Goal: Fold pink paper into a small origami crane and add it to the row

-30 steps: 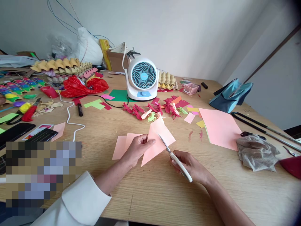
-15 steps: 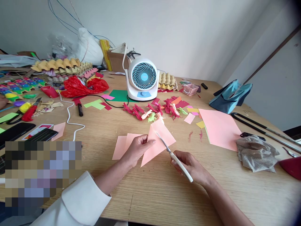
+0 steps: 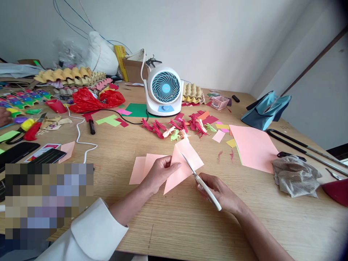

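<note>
Between thumb and fingers, my left hand [image 3: 160, 172] pinches the left edge of a pink sheet of paper [image 3: 187, 154], held tilted above the table. My right hand [image 3: 217, 190] is closed round the white handles of a pair of scissors [image 3: 208, 190]. Their metal blades lie across the sheet, pointing up and left toward my left thumb. Partly under my left hand are more pink paper pieces [image 3: 138, 168] on the table. Just beyond the held sheet lie crumpled and fringed bits of red paper [image 3: 158, 129], with pale pink and green ones among them.
A white fan [image 3: 165, 88] stands behind the paper bits. To the right are a large pink sheet [image 3: 252, 148], a blue bag [image 3: 268, 110] and a grey cloth [image 3: 296, 175]. Phones, a marker [image 3: 92, 127], a white cable [image 3: 78, 134] and egg trays [image 3: 65, 75] occupy the left. Another person's hand [image 3: 4, 116] shows at the left edge.
Both hands keep their grips on the paper and the scissors. The scissors and the sheet have shifted very slightly; the whole view has moved a little.
</note>
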### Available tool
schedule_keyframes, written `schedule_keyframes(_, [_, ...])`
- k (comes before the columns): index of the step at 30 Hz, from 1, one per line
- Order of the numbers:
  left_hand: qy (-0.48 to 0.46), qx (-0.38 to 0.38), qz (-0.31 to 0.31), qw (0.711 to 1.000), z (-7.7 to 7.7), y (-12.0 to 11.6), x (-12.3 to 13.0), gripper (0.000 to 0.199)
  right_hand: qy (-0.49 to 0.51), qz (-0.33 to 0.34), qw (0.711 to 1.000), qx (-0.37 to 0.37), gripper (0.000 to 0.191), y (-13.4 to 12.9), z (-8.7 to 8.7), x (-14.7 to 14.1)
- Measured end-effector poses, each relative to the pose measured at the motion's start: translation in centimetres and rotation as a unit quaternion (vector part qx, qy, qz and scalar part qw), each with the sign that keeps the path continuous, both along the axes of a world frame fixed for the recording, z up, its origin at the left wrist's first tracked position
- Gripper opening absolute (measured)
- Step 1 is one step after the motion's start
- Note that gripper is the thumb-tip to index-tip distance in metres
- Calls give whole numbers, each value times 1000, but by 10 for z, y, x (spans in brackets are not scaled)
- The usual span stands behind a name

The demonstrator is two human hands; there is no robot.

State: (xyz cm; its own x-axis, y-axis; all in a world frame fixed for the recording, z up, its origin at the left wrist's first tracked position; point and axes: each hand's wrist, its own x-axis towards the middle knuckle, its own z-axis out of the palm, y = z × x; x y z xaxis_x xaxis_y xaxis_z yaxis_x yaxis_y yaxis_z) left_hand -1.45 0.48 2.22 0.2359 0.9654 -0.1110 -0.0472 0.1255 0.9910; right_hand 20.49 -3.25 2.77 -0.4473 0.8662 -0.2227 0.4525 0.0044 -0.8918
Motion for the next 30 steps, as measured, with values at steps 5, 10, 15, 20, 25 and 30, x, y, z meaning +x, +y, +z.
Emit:
schedule_keyframes(5, [-6, -9, -4, 1000, -2, 1, -1, 38, 21, -13, 1000, -9, 30, -1, -3, 0])
schedule_keyframes(10, [-16, -22, -1, 1000, 0, 0, -2, 40, 26, -27, 999, -12, 31, -1, -5, -1])
schedule_keyframes(15, [-30, -45, -6, 999, 0, 0, -2, 42, 27, -38, 999, -18, 35, -1, -4, -2])
schedule_keyframes(20, [-57, -62, -8, 996, -1, 1, -3, 40, 25, -41, 999, -21, 38, -1, -5, -2])
schedule_keyframes(25, [-97, -49, -19, 994, -2, -1, -2, 33, 26, -34, 999, -12, 33, -1, -8, -1])
schedule_keyframes(30, [-99, -72, -34, 992, -2, -5, 2, 36, 31, -32, 999, -7, 29, -1, -9, -2])
